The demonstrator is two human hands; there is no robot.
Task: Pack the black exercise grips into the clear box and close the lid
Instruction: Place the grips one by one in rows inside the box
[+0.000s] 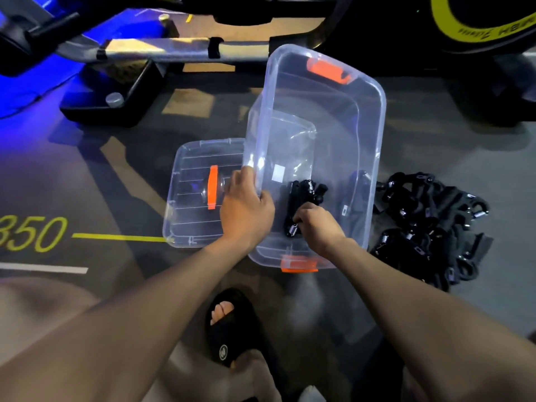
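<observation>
The clear box [374,117] with orange latches stands open on the gym floor in the middle of the head view. My left hand [246,204] grips its left wall, fingers curled over the rim. My right hand [314,224] is inside the box near its front end and holds black exercise grips [304,192] with metal springs against the bottom. A pile of several more black grips [429,227] lies on the floor to the right of the box. The clear lid [188,210] with an orange handle lies flat on the floor to the left, partly under the box.
A black and grey machine frame [162,50] runs across the back. A black machine with a yellow ring [464,30] stands at the back right. My foot in a black slipper [226,326] is just in front of the box. Yellow floor markings [34,233] lie left.
</observation>
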